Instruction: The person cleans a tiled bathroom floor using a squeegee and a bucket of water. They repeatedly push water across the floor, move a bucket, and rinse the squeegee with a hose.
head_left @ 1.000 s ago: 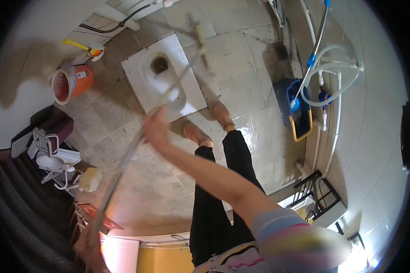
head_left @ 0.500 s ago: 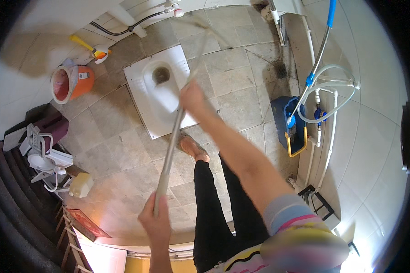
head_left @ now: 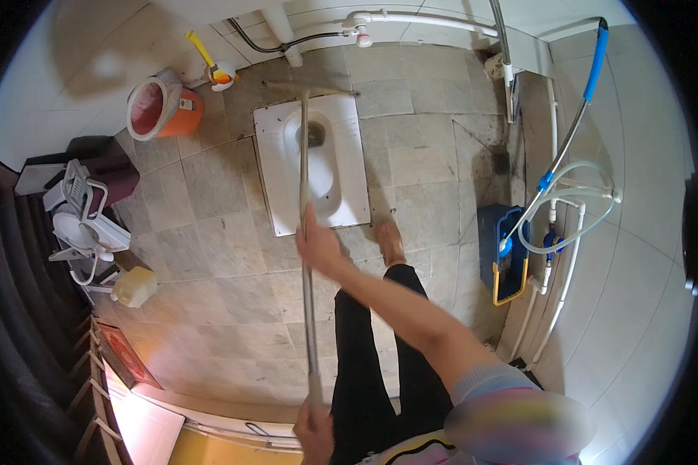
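A long metal-handled floor squeegee stretches away from me, its thin crosswise head blurred at the far edge of the white squat toilet. My right hand is closed round the middle of the pole, just in front of the toilet's near edge. Lower down, my left hand grips the pole's near end beside my left leg. The pole passes over the toilet bowl. One bare-looking foot shows on the tiles at the toilet's near right corner.
At the left wall stand an orange bucket, a yellow-handled brush, stacked white plastic items and a jug. On the right are a blue wringer bucket, a coiled clear hose and white pipes.
The squeegee head has swung left to behind the toilet. The pole now points nearly straight ahead, and my left hand has come back closer to my body. The whole view has shifted.
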